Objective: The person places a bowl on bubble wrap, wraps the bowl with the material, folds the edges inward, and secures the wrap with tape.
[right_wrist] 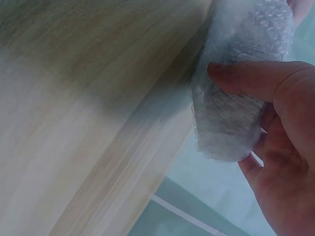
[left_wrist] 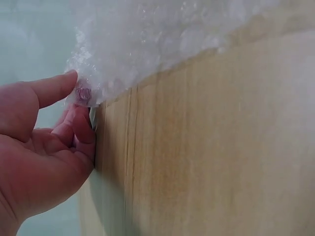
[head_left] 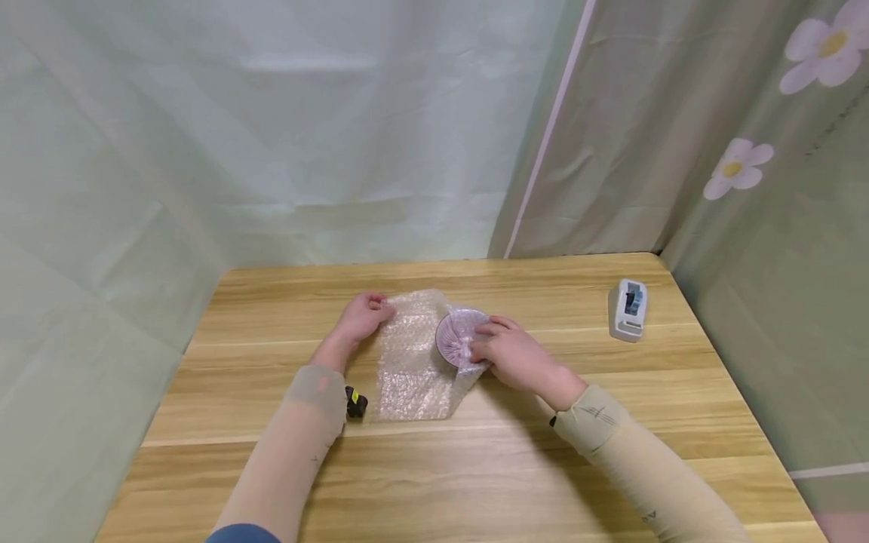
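A sheet of bubble wrap (head_left: 410,354) lies spread on the wooden table. On its right part is a round object (head_left: 451,341) with a pale purple, finely pleated top, partly covered by the wrap. My left hand (head_left: 362,317) pinches the sheet's far left corner; in the left wrist view, a fingertip shows through the plastic opposite the thumb (left_wrist: 59,88). With fingers and thumb around its right side, my right hand (head_left: 519,356) holds the round object through the wrap. The right wrist view shows bubble wrap (right_wrist: 231,113) folded over its side, with the thumb pressing there.
A grey-white tape dispenser (head_left: 627,311) stands at the table's right. Beside the left cuff is a small black device (head_left: 355,403) with a yellow-green mark. Pale green curtains (head_left: 366,151) hang behind and beside the wooden table (head_left: 434,483).
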`<action>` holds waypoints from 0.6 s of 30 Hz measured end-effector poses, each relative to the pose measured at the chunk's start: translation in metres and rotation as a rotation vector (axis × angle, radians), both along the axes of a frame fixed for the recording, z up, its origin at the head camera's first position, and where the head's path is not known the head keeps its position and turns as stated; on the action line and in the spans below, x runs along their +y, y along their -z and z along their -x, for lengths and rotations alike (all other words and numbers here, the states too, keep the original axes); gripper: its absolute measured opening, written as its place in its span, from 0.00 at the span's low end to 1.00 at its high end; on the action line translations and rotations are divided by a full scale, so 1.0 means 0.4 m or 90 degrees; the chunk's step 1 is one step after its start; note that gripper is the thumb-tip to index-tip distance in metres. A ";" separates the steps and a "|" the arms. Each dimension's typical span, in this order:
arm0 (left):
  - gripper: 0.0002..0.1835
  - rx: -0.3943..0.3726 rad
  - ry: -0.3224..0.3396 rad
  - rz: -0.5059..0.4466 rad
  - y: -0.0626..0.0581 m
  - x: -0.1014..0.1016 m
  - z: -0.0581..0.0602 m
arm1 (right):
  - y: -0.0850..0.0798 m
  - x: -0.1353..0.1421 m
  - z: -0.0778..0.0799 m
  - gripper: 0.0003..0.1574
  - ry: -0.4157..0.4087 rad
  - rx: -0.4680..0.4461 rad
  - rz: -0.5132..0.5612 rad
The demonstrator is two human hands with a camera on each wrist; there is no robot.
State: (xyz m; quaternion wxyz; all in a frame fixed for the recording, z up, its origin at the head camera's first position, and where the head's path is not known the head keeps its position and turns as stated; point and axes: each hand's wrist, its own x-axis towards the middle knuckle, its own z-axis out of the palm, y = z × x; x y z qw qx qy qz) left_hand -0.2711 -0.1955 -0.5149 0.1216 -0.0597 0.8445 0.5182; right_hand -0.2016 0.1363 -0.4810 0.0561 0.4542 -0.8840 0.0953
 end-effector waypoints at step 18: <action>0.22 -0.006 -0.010 -0.066 0.001 -0.010 0.002 | -0.002 -0.004 -0.003 0.13 0.004 -0.011 0.003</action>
